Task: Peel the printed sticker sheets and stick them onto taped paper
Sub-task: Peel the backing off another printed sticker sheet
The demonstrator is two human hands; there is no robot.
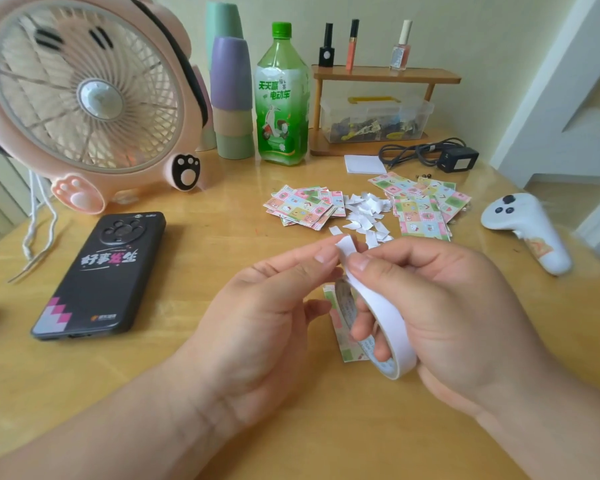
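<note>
In the head view, the right hand [447, 306] curls its fingers [361, 320] through a white tape roll [392, 327] and holds it above the wooden desk [136, 368]. The left hand [257, 323] pinches the tape end [347, 245] between thumb and forefinger at the roll's 12 o'clock. A printed sticker sheet [350, 351] lies on the desk just beneath the roll.

At 12 o'clock from the hands, white paper scraps [364, 209] sit between one sticker pile [305, 206] and a second sticker pile [423, 209]. A white controller [523, 230] lies at 2 o'clock.

The phone [101, 275] at 9 o'clock reads "好事发生". The green bottle [282, 98] at 11 o'clock reads "天天赢 电动车".
</note>
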